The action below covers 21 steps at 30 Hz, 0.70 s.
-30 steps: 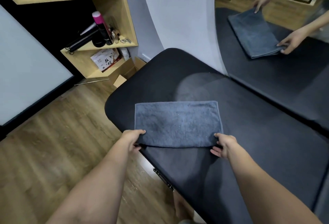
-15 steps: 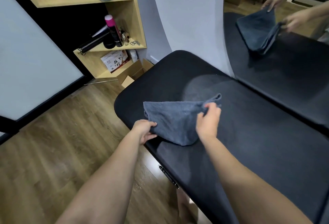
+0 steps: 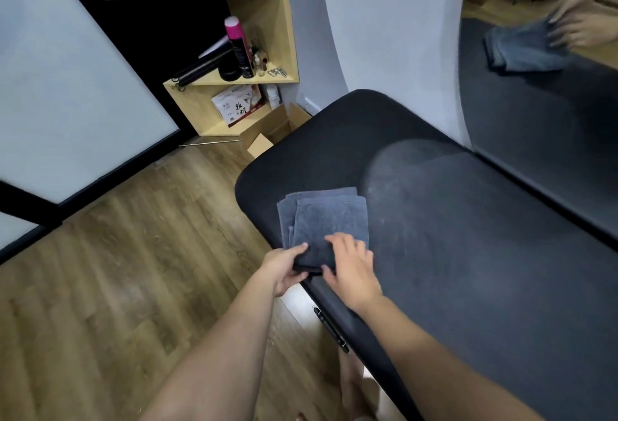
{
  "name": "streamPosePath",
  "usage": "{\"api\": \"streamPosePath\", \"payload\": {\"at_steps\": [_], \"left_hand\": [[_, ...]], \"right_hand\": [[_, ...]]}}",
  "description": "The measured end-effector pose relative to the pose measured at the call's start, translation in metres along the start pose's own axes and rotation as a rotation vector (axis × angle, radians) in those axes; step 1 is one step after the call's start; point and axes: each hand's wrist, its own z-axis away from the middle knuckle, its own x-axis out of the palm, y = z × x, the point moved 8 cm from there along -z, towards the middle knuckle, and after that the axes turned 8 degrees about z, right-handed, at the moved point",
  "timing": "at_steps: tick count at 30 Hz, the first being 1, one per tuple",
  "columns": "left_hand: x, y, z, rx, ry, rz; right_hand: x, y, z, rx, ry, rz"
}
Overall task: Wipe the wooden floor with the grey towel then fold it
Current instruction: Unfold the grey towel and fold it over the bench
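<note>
The grey towel [image 3: 326, 220] lies folded into a small, slightly uneven stack near the left end of a black padded bench [image 3: 468, 236]. My left hand [image 3: 284, 265] grips the towel's near left corner, thumb on top. My right hand [image 3: 351, 266] rests flat on the near part of the towel with fingers spread. The wooden floor [image 3: 117, 270] stretches to the left of the bench.
A wooden shelf unit [image 3: 261, 52] at the back holds bottles, a packet and a basket on top. An open cardboard box [image 3: 271, 134] stands between shelf and bench. A mirror [image 3: 541, 86] on the right reflects my hands and the towel. A white panel leans at left.
The towel went from a wide flat rectangle to a smaller stack: my right hand lifted its right side and folded it over to the left. Both hands now sit close together on its near edge.
</note>
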Motion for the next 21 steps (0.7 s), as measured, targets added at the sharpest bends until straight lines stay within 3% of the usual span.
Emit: {"api": "streamPosePath", "payload": {"at_steps": [4,9,14,17,21], "left_hand": [[0.000,0.003,-0.003,0.000,0.060,-0.018],[0.006,0.011,0.005,-0.047,0.016,0.076],[0.030,0.044,0.024,-0.016,-0.068,0.067],[0.055,0.092,0.042,0.057,-0.121,0.051],[0.092,0.167,0.078,0.235,-0.198,0.068]], "right_hand": [[0.009,0.051,0.005,0.323,-0.058,0.059],[0.022,0.076,0.010,0.453,-0.102,-0.088],[-0.014,0.085,-0.001,0.675,0.285,-0.686],[-0.060,0.083,-0.034,0.699,0.389,-0.765],[-0.143,0.079,-0.078,0.524,0.530,-0.752]]}}
